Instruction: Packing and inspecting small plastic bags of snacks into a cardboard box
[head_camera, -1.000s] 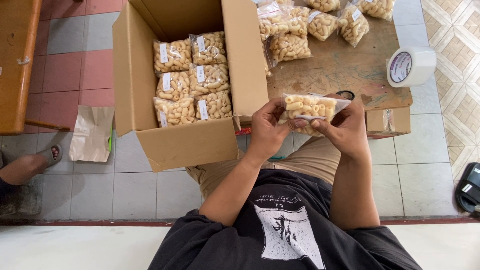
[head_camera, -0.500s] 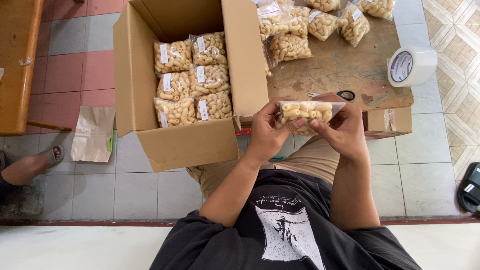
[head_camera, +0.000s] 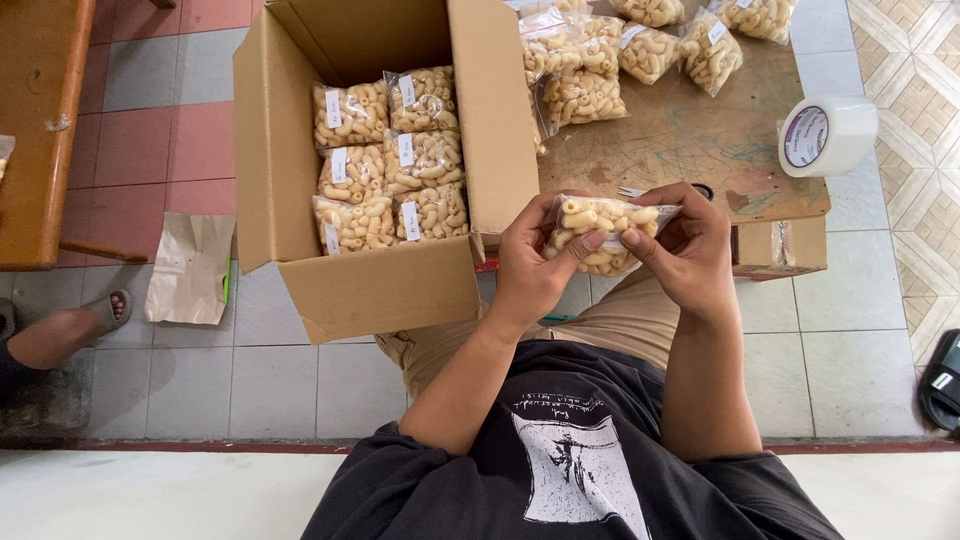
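Note:
Both my hands hold one small clear bag of pale macaroni-shaped snacks (head_camera: 603, 222) in front of my lap, at the near edge of the wooden table (head_camera: 700, 140). My left hand (head_camera: 535, 258) grips the bag's left side with the thumb on its front. My right hand (head_camera: 685, 245) grips the right side, thumb meeting the left one. To the left stands an open cardboard box (head_camera: 385, 290) with several labelled bags of the same snack (head_camera: 390, 160) laid in two columns inside.
More filled snack bags (head_camera: 640, 45) lie at the table's far end. A white tape roll (head_camera: 826, 134) sits on the table's right edge. A brown paper bag (head_camera: 187, 268) lies on the tiled floor left of the box; another person's sandalled foot (head_camera: 70, 330) is at far left.
The bag has turned in my hands and tilted more upright, rising slightly toward the table edge. The box and the table items have not moved.

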